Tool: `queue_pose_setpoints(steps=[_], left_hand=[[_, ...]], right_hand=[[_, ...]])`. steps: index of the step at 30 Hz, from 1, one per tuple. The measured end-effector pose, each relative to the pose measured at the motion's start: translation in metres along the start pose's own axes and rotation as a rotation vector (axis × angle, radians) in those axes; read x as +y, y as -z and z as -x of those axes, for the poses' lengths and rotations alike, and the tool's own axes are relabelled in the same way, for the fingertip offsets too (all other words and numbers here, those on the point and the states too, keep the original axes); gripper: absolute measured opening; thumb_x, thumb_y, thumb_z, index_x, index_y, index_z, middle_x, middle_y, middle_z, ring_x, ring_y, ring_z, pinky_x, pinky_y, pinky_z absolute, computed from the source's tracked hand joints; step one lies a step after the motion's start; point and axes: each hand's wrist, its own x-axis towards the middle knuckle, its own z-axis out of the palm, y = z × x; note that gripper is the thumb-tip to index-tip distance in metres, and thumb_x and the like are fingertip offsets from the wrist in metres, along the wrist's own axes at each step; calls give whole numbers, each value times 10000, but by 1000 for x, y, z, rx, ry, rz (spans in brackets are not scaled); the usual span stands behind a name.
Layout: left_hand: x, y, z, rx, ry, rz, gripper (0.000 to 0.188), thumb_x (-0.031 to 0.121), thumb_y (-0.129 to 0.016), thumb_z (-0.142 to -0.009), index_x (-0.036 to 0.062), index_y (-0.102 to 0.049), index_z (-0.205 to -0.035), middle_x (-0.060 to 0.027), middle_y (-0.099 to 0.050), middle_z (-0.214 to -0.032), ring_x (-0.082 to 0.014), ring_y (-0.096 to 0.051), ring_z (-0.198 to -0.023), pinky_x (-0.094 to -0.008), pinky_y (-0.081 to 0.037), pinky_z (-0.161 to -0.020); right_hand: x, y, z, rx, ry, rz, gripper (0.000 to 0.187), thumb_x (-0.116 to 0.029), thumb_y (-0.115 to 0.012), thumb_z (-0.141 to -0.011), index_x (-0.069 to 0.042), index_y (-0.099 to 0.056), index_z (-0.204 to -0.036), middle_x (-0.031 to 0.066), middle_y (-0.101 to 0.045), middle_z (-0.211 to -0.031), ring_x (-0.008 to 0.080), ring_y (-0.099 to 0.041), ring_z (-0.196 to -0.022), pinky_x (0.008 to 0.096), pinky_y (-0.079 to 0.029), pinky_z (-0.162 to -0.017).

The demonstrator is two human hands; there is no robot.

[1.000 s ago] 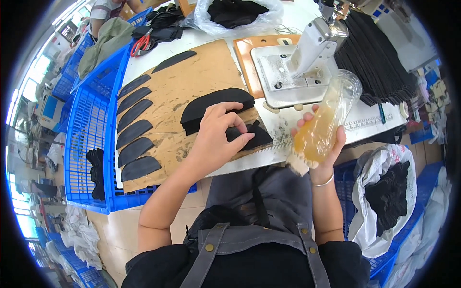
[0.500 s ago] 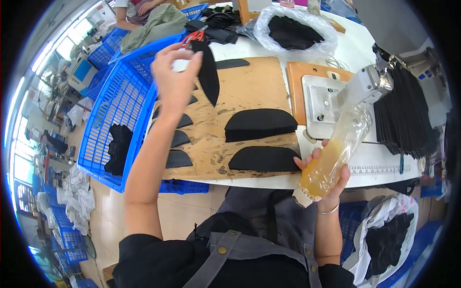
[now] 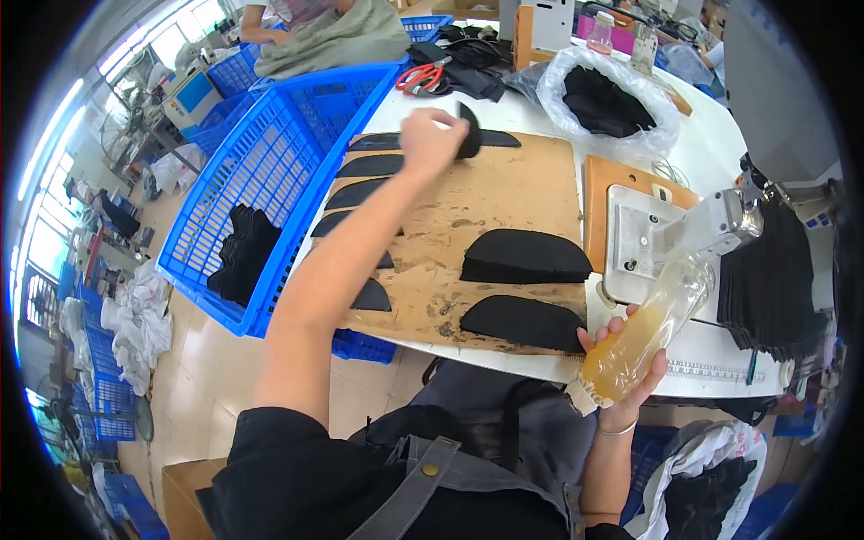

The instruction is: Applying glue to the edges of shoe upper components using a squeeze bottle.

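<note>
My left hand [image 3: 432,144] reaches over the far part of a brown cardboard sheet [image 3: 504,193], its fingers pinched on a black half-moon fabric piece [image 3: 469,131]. That piece is tilted up, in front of another dark piece [image 3: 500,138] lying at the sheet's far edge. My right hand [image 3: 634,373] is wrapped round a clear plastic bottle [image 3: 643,337] of yellowish liquid, tilted with its white, crusted mouth [image 3: 582,396] toward me. Two black half-moon stacks [image 3: 526,256] [image 3: 522,322] lie at the sheet's right. More dark pieces [image 3: 371,166] line its left side, partly hidden by my left forearm.
A blue basket [image 3: 270,180] holding black pieces [image 3: 245,252] stands at the left. Red-handled scissors [image 3: 423,78] and a plastic bag of black pieces [image 3: 607,101] lie behind. A machine [image 3: 706,225] stands right, beside hanging black strips [image 3: 769,279]. Another person's arm [image 3: 261,27] shows far left.
My left hand has moved right and lower over the sheet with the fabric piece. My right hand keeps the bottle tilted much as before. The whole view has shifted a little.
</note>
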Motion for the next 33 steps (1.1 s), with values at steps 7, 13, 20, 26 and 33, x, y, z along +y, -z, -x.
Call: queue_pose_setpoints(steps=[7, 13, 20, 26, 33], left_hand=[[-22, 20, -39, 225, -219, -1, 184, 240, -725, -638, 77, -641, -652, -133, -609, -882, -313, -542, -890, -418, -419, -788], [-4, -24, 20, 121, -446, -199, 125, 177, -678, -651, 95, -584, -661, -76, -563, -936, -272, -498, -910, -411, -391, -758], [-4, -43, 48, -64, -504, -258, 132, 182, -680, -656, 91, -588, -678, -51, -530, -919, -222, -466, -928, -372, -349, -777], [-12, -36, 44, -178, -497, -233, 118, 163, -702, -660, 108, -601, -685, -18, -557, -959, -215, -477, -954, -374, -345, -804], [-18, -34, 28, -310, -410, -144, 170, 237, -752, -632, 137, -629, -696, -18, -579, -948, -230, -489, -980, -374, -362, -833]], right_hand=[[1, 3, -4, 10, -19, 0, 656, -508, -531, -793, -84, -349, -1260, 100, -506, -971, 239, -553, -934, 501, -420, -934], [2, -1, 1, 5, 2, 11, 638, -496, -505, -828, -79, -338, -1279, 95, -513, -1008, 232, -565, -929, 508, -402, -949], [3, 2, 4, -31, -2, -13, 620, -479, -497, -843, -78, -330, -1285, 96, -513, -1029, 242, -566, -957, 508, -397, -950], [2, 2, 0, -33, -4, -15, 627, -478, -500, -840, -76, -325, -1289, 100, -511, -1025, 245, -566, -951, 510, -397, -952], [1, 1, 1, 2, -4, -1, 634, -487, -508, -832, -75, -340, -1282, 98, -509, -1010, 240, -563, -940, 506, -405, -947]])
